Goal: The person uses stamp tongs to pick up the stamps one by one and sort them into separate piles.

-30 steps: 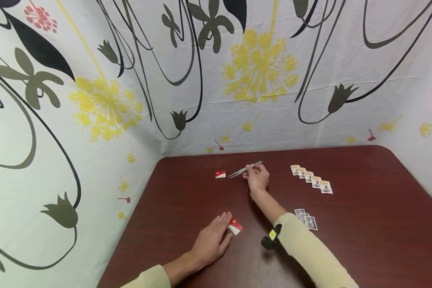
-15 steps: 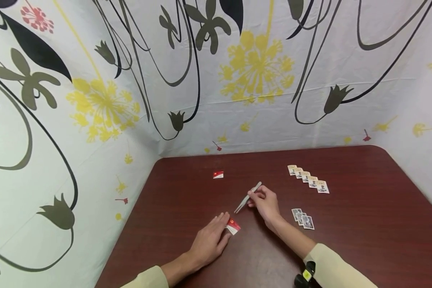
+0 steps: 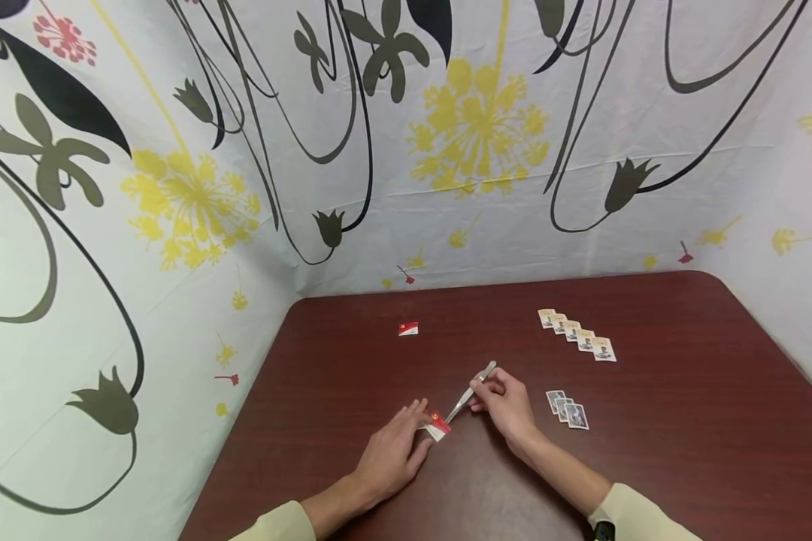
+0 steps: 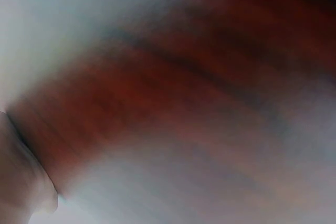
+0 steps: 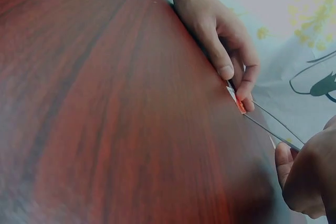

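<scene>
My right hand (image 3: 507, 409) pinches metal tweezers (image 3: 463, 400) between thumb and fingers. The tweezers slant down to the left, their tips right at the edge of a red-and-white stamp (image 3: 438, 428). Beside that stamp, the left hand (image 3: 389, 454) rests on the table with extended fingers; its fingertips overlap the stamp's far left corner. From the right wrist, the two tweezer prongs (image 5: 268, 128) show spread apart, one reaching the red stamp (image 5: 240, 105) under the left fingertips. The left wrist view is blurred, with only a bit of the hand (image 4: 21, 177) at its edge.
Another red-and-white stamp (image 3: 409, 329) lies farther back on the dark red table (image 3: 352, 361). To the right are an overlapping diagonal row of cream stamps (image 3: 585, 340) and a small overlapping group of grey stamps (image 3: 575, 415). Flower-patterned cloth (image 3: 392, 180) hangs behind the table.
My right hand has come back from beside the far red stamp, bringing the tweezer tips to the stamp at the left hand. The left hand stays in place, its fingertips slightly shifted.
</scene>
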### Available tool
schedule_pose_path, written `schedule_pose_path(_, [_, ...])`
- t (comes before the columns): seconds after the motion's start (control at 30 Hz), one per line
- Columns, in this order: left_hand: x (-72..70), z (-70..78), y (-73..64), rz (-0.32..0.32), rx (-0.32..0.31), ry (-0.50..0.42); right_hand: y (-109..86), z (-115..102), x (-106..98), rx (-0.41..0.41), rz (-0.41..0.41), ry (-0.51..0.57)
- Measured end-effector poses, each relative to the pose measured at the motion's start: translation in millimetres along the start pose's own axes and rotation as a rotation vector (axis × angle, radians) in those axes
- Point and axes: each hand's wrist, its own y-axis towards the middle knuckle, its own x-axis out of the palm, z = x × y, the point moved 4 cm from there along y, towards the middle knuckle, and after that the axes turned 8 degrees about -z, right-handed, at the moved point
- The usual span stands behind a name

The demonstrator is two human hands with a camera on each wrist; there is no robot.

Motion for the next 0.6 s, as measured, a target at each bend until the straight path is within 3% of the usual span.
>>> schedule_pose_path(0.33, [-0.1,0.3,-0.7,-0.016,-0.024,-0.011,-3.2,4.9,1.6,0.018,0.010,0.030])
schedule_pose_path(0.6, [-0.1,-1.2,0.3,-0.020,-0.019,-0.012,-6.6,5.4,-1.5,-0.013,0.026,0.069])
